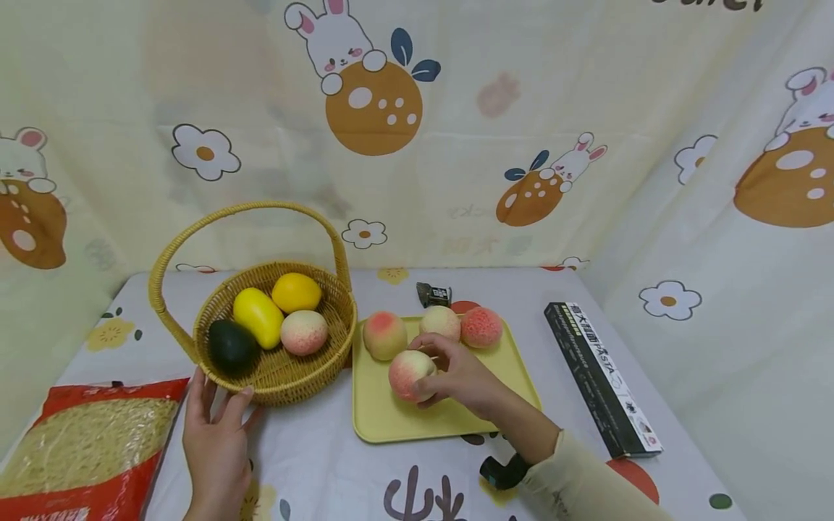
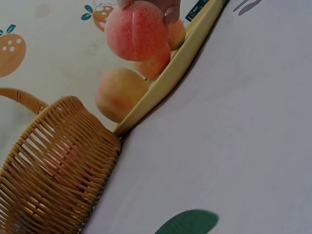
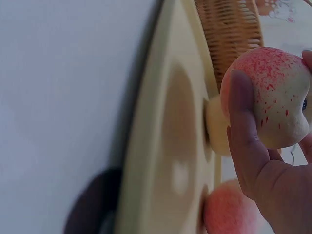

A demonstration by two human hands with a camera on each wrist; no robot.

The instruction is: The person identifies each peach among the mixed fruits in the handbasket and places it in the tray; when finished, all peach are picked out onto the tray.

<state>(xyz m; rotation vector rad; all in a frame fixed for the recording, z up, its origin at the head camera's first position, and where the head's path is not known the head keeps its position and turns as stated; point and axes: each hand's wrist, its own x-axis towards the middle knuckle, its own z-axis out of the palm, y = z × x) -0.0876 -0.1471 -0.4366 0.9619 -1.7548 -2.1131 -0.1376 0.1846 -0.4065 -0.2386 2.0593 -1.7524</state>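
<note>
My right hand (image 1: pixel 459 373) holds a pink and cream peach (image 1: pixel 410 375) over the yellow tray (image 1: pixel 384 427), thumb and fingers round its sides. In the right wrist view, the held peach (image 3: pixel 268 97) is raised off the tray. Behind it on the tray are a peach (image 1: pixel 384 336), a paler peach (image 1: pixel 440 323) partly hidden by my hand, and a redder peach (image 1: pixel 481 328). My left hand (image 1: pixel 218 441) touches the near side of the wicker basket (image 1: pixel 306 380) with spread fingers. Inside lie an avocado (image 1: pixel 232 349), a yellow mango (image 1: pixel 258 318), a lemon (image 1: pixel 296 293) and another peach (image 1: pixel 304 333).
A red-edged bag of pasta (image 1: pixel 91 441) lies at the left. To the right of the tray is a long black pasta box (image 1: pixel 602 380). A small dark packet (image 1: pixel 434 294) sits behind the tray. The basket's tall handle (image 1: pixel 250 208) arches above its fruit.
</note>
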